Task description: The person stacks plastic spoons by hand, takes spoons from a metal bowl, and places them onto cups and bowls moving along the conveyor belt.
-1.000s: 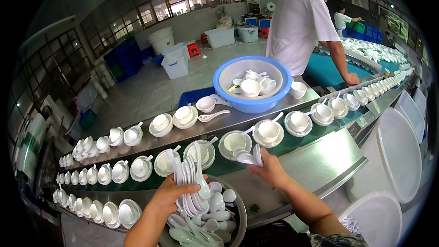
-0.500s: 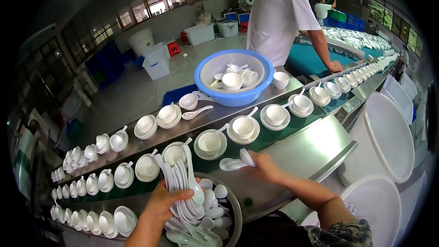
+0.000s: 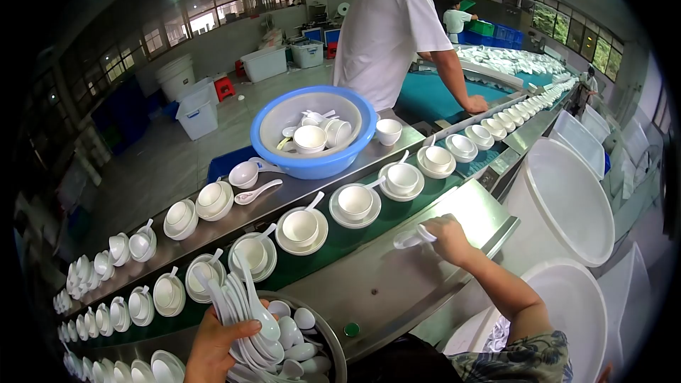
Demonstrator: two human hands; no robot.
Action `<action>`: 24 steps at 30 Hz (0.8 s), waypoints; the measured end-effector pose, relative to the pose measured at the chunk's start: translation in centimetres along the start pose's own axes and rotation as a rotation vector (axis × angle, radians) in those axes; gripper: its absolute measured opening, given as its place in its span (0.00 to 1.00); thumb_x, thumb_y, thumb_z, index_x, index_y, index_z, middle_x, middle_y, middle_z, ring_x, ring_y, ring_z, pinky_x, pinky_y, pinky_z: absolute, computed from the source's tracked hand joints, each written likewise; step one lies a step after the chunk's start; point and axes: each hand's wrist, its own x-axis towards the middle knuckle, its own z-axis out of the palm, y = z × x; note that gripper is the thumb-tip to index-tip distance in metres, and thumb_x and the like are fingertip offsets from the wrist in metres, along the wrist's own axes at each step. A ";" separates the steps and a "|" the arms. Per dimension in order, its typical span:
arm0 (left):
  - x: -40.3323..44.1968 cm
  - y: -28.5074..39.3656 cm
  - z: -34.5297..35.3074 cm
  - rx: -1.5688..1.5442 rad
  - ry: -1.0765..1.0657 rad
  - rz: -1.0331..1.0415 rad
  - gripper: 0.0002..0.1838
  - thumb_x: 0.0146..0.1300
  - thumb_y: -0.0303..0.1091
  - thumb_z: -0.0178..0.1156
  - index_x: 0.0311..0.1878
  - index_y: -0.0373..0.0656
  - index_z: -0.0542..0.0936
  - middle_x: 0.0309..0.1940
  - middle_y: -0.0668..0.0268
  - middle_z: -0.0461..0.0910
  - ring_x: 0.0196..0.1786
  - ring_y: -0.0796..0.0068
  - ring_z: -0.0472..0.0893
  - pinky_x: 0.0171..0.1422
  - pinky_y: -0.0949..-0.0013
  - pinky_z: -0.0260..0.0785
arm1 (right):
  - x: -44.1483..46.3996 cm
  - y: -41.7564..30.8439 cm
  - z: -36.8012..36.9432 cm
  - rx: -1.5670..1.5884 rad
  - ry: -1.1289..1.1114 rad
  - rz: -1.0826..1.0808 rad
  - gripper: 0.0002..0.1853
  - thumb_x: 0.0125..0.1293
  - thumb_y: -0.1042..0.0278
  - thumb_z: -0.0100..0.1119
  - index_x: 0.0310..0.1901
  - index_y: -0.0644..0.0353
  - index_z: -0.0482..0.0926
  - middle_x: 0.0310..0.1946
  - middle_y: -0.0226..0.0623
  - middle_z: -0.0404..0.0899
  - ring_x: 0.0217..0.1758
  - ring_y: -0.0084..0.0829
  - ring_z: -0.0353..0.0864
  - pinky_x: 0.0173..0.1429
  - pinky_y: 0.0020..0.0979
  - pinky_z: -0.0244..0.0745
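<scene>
My left hand (image 3: 216, 340) is closed around a fanned bundle of white soup spoons (image 3: 245, 315), held above a metal basin (image 3: 335, 326) heaped with loose spoons (image 3: 301, 347). Out over the bare steel counter (image 3: 376, 276), my right hand (image 3: 450, 240) grips white spoons (image 3: 411, 238) blurred by motion; their exact number is unclear. Beyond both hands runs a green conveyor belt (image 3: 296, 269) with a row of white sets. In one nearby set, a bowl (image 3: 300, 228) sits on a plate, with a spoon handle sticking out behind it.
A blue-rimmed tub (image 3: 365, 117) of bowls and spoons stands on the far ledge, near a loose spoon (image 3: 259, 192). A co-worker in a white shirt (image 3: 383, 35) leans on the line behind it. Large white bins (image 3: 567, 198) stand to my right.
My right hand has moved right, away from the belt and over the counter, still holding spoons. My left hand keeps its bundle. The view has swung right.
</scene>
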 end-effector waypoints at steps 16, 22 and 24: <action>-0.1 0.1 3.3 -0.034 0.123 0.134 0.29 0.33 0.22 0.65 0.45 0.32 0.68 0.33 0.54 0.76 0.35 0.55 0.80 0.42 0.56 0.75 | 7.9 17.0 -5.1 -0.367 0.367 0.117 0.11 0.42 0.82 0.50 0.30 0.60 0.73 0.31 0.40 0.77 0.38 0.40 0.75 0.46 0.35 0.62; 0.2 0.3 4.5 -0.032 0.137 0.092 0.29 0.33 0.23 0.65 0.44 0.31 0.68 0.32 0.54 0.76 0.36 0.54 0.80 0.42 0.54 0.75 | 12.8 19.0 -3.0 -0.506 0.321 0.011 0.08 0.49 0.72 0.50 0.32 0.52 0.77 0.30 0.27 0.79 0.40 0.27 0.74 0.49 0.37 0.58; 0.2 0.5 3.9 0.060 0.027 -0.008 0.27 0.48 0.18 0.57 0.55 0.33 0.65 0.45 0.53 0.74 0.47 0.61 0.76 0.53 0.62 0.70 | 13.8 18.9 -1.9 -0.508 0.302 -0.035 0.08 0.50 0.71 0.50 0.31 0.52 0.77 0.30 0.27 0.79 0.40 0.27 0.73 0.50 0.37 0.57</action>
